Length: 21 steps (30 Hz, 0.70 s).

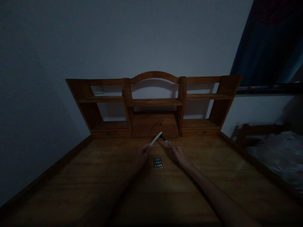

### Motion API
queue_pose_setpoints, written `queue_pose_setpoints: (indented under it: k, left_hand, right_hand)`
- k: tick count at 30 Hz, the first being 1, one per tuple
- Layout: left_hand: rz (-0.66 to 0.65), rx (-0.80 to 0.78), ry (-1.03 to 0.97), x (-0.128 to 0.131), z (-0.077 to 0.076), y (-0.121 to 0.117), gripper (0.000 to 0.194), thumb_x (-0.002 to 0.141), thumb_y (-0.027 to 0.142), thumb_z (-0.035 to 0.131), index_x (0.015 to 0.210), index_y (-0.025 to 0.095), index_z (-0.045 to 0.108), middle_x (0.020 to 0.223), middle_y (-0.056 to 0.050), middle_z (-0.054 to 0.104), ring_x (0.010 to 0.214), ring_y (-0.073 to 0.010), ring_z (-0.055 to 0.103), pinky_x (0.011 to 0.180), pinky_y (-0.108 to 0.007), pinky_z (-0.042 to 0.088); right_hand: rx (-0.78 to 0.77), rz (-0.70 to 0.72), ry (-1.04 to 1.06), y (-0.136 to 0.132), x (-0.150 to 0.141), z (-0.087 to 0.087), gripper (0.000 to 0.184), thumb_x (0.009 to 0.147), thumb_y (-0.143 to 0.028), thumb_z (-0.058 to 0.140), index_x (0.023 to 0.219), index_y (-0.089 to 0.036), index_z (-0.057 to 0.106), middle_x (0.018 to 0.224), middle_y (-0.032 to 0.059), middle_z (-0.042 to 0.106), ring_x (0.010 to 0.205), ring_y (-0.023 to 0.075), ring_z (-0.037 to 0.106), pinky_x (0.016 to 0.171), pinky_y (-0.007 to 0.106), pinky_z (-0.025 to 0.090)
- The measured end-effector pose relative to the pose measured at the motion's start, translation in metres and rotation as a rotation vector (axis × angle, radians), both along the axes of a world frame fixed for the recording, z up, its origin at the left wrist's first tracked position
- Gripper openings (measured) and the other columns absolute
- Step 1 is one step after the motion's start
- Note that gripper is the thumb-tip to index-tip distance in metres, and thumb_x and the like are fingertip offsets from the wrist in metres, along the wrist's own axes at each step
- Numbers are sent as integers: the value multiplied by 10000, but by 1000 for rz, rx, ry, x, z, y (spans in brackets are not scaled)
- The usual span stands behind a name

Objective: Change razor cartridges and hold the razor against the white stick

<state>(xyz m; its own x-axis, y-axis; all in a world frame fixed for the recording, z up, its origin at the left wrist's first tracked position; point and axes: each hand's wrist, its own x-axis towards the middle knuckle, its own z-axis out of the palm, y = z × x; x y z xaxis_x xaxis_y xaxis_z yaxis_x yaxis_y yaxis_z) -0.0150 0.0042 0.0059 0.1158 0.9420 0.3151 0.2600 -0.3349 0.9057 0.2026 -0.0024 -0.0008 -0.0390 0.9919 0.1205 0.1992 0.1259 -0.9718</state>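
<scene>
Both my arms reach forward over a wooden desk (94, 189) in dim light. My left hand (142, 156) is closed on the lower end of a pale slim handle (156, 138) that slants up to the right. My right hand (178, 154) pinches a small dark piece with a light tip (165, 139) at the top end of that handle. Between the hands, flat on the desk, lies a small dark rectangular pack (157, 162) with rows of light marks.
A wooden hutch (153, 102) with open shelves and small drawers stands at the back of the desk against a white wall. At the right are a dark curtain (267, 41), a wooden chair back (260, 129) and pale bedding (281, 154).
</scene>
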Motion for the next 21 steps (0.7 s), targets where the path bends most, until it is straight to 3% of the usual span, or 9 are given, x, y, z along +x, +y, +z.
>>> queue_pose_setpoints:
  k: [6,21]
  left_hand:
    - [28,55,16,0,-3,1,459,854,569,490,1051,208,693,1063,-40,713,996,-231,642,902,-351,478]
    - [11,29,53,0,0,-1,434,866,551,486,1051,215,691,1052,-40,716,979,-216,644,874,-326,478]
  right_hand:
    - [35,-20,-37,-1,0,0,616,813,-731,399,500,-200,411,457,-53,322,442,87,275,443,240,176]
    - [183,-93,-200,-3,0,4,604,877,-638,382,630,-132,602,558,-28,434,561,116,401,514,221,265]
